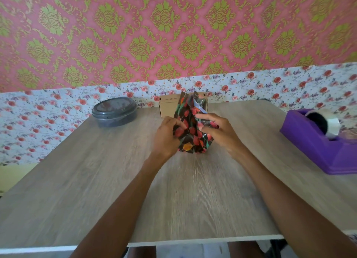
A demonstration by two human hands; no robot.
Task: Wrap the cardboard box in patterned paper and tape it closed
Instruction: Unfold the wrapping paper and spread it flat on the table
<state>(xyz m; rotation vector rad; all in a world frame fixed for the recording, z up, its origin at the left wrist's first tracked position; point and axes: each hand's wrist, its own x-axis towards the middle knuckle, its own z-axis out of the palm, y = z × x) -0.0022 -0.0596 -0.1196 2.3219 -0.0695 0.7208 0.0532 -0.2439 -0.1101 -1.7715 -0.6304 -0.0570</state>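
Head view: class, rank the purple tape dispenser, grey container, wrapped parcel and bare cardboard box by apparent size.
Purple tape dispenser
Wrapped parcel, grey container: too alike to rank
Bare cardboard box, partly hidden

No text, label, brand or number legible. Plain box [167,107] carries a short row of small dark printed marks [170,98] near its top edge; too small and blurred to read.

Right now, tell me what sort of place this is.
Probably a home gift-wrapping spot: the left hand and right hand grip patterned paper on a wooden table, a purple tape dispenser sits at the right, flowery wallpaper behind.
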